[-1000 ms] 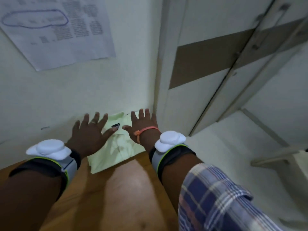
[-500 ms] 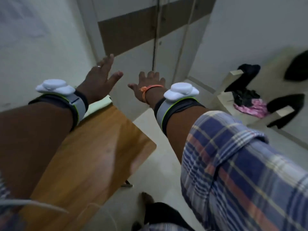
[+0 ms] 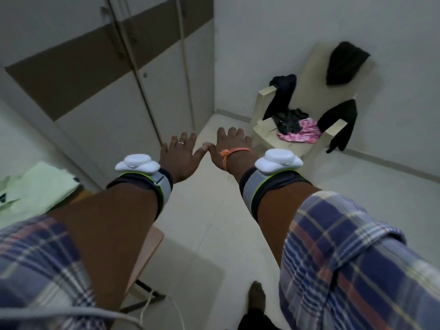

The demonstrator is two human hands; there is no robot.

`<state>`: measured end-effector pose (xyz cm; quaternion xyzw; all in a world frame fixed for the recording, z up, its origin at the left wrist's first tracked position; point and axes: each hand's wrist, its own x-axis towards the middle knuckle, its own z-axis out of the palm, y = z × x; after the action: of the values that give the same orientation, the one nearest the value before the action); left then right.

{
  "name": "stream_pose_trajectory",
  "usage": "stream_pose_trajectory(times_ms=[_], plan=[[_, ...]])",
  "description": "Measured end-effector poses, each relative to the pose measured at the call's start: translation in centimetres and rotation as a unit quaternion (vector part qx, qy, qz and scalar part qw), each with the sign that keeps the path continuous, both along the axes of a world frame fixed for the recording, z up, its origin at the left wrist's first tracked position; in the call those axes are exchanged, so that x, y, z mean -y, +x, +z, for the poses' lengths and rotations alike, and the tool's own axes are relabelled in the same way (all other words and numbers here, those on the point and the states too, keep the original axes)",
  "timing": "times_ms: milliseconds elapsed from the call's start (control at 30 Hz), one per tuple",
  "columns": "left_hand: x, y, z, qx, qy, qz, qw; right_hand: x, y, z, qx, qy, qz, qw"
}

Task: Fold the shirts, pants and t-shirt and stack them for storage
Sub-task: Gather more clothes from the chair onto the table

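Note:
A folded pale green shirt (image 3: 35,189) lies on the wooden table (image 3: 145,253) at the left edge of the view. My left hand (image 3: 181,156) and my right hand (image 3: 228,146) are stretched out in the air over the floor, fingers straight, holding nothing. A cream plastic chair (image 3: 264,98) stands in the far right corner. On its seat lie a dark crumpled garment (image 3: 289,120) and a pink patterned garment (image 3: 302,133). Dark clothes hang over its backrest (image 3: 345,64), its left arm (image 3: 281,94) and its right arm (image 3: 340,125).
A wardrobe (image 3: 114,75) with grey and brown doors fills the far left. Pale tiled floor (image 3: 209,222) lies between the table and the chair. My foot (image 3: 256,296) stands on the floor below. A white cable (image 3: 164,303) hangs by the table leg.
My view has swung right from the green shirt on the table toward the chair. Both hands left the shirt and now reach out in the air, empty.

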<state>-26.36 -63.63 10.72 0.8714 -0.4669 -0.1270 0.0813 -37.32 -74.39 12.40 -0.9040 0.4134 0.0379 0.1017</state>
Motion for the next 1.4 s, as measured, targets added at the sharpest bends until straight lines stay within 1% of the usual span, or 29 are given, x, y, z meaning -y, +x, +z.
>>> stream_pose_trajectory(times_ms=[33,67,233,367,467,533,567,700,733,900,1067,1267,1400], plan=[[0.3,-0.5,-0.3,-0.009,0.001,-0.001,1.000,0.3,-0.7,-0.5,-0.006,-0.001,-0.005,1.000],[3.9,-1.5,-0.2,-0.007,0.005,-0.012,1.000,3.7,-1.8,-0.8,-0.009,0.001,-0.014,1.000],[13.0,-3.7,-2.0,-0.022,0.016,-0.027,0.999,12.9,-5.4,-2.6,-0.021,0.002,-0.037,0.999],[19.7,-4.6,-3.3,-0.035,0.028,-0.033,0.998,20.1,-6.8,-3.6,-0.022,-0.002,-0.046,0.999],[24.0,-4.7,-4.5,-0.038,0.040,-0.051,0.997,24.5,-7.3,-4.8,-0.024,0.014,-0.066,0.997],[26.9,-4.1,-5.6,-0.038,0.045,-0.062,0.996,27.3,-7.2,-6.1,-0.022,0.021,-0.076,0.997],[27.1,-3.9,-5.8,-0.034,0.046,-0.060,0.997,27.6,-7.5,-6.4,-0.023,0.021,-0.079,0.996],[34.4,-2.1,-9.2,-0.047,0.066,-0.081,0.993,34.3,-7.2,-10.1,-0.033,0.048,-0.113,0.992],[34.7,-1.9,-9.3,-0.047,0.070,-0.082,0.993,34.7,-7.3,-10.5,-0.036,0.049,-0.116,0.991],[44.6,0.8,-12.9,-0.062,0.085,-0.122,0.987,43.2,-5.4,-14.6,-0.043,0.056,-0.153,0.986],[52.2,3.1,-13.8,-0.036,0.072,-0.155,0.985,49.1,-3.8,-15.8,-0.029,0.064,-0.170,0.983],[62.2,4.9,-14.6,-0.034,0.063,-0.186,0.980,57.4,-2.8,-17.2,-0.010,0.093,-0.200,0.975],[67.5,5.7,-15.0,-0.027,0.065,-0.182,0.981,62.7,-2.6,-17.7,-0.011,0.101,-0.200,0.974]])
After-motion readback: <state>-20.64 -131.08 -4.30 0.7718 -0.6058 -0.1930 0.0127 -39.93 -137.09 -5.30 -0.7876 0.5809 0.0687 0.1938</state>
